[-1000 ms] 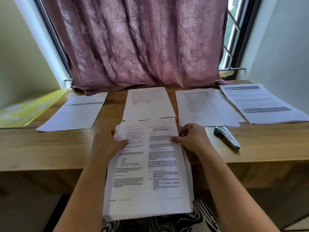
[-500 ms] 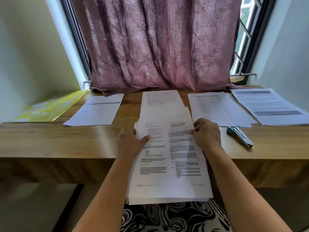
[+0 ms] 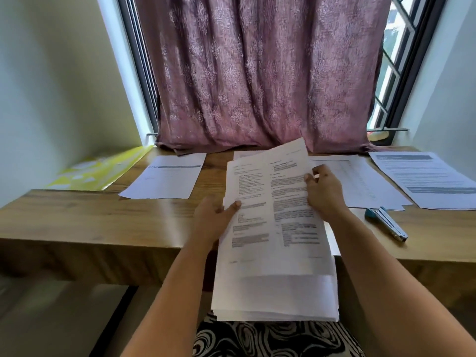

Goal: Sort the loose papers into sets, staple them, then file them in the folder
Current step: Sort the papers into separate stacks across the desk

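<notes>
Top sheet point(image 3: 280, 181) lifted higher by hands, wooden desk point(image 3: 77, 217), pink curtain point(image 3: 257, 73)

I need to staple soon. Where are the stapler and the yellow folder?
stapler point(image 3: 385, 223): head view, middle of its metal body.
yellow folder point(image 3: 103, 170): head view, centre of its cover.

A thick stack of loose papers point(image 3: 275, 297), white with printed text, is held above the near edge of the desk point(image 3: 77, 217), its top sheet point(image 3: 278, 202) raised and tilted toward the far right. Four sets lie flat along the far side of the desk: a left set point(image 3: 164, 179), a middle set point(image 3: 242, 154) mostly hidden behind the raised sheet, a right-centre set point(image 3: 365, 186) and a far-right set point(image 3: 422, 176). A yellow folder point(image 3: 100, 168) lies at the far left, and a teal and silver stapler point(image 3: 386, 222) lies closed near the right edge, just in front of the right-hand sets.
</notes>
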Demonstrator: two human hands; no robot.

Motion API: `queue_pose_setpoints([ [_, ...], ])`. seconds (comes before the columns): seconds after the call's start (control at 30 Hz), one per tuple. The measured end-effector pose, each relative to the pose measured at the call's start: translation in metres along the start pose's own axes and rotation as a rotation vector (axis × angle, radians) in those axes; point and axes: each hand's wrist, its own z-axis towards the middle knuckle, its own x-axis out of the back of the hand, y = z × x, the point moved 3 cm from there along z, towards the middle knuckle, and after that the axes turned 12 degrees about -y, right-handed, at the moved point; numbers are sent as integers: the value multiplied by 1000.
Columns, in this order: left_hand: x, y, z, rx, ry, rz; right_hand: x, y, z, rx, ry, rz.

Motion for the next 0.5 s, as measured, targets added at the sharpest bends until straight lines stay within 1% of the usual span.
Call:
queue_pose_setpoints([
  [0.07,15,1,1,-17,-98,-109,-9,-2,13,-80,-2,143],
  [0.1,26,1,3,-25,-93,-155,-15,-4,17,-133,-38,235],
  [0.17,49,0,9,-6,-16,-205,-35,-6,25,-221,-222,449],
  [0.2,58,-1,14,6,8,-179,-47,-9,25,-254,-336,495],
  [0.23,65,0,19,23,3,-152,-60,-13,24,-262,-447,489],
  [0.27,71,1,26,30,-21,-121,-72,-16,23,-252,-519,414],
  [0.3,75,2,34,45,-48,-114,-80,-17,27,-230,-521,329],
  [0.33,81,1,44,58,-44,-123,-86,-22,30,-210,-484,265],
  [0.37,88,-1,55,79,-9,-141,-90,-23,38,-191,-420,243],
  [0.4,100,-7,68,97,72,-101,-92,-26,44,-189,-372,282],
  [0.43,113,-14,80,124,167,44,-94,-26,53,-198,-330,347],
  [0.5,138,-32,100,215,332,422,-100,-22,72,-255,-272,497],
])
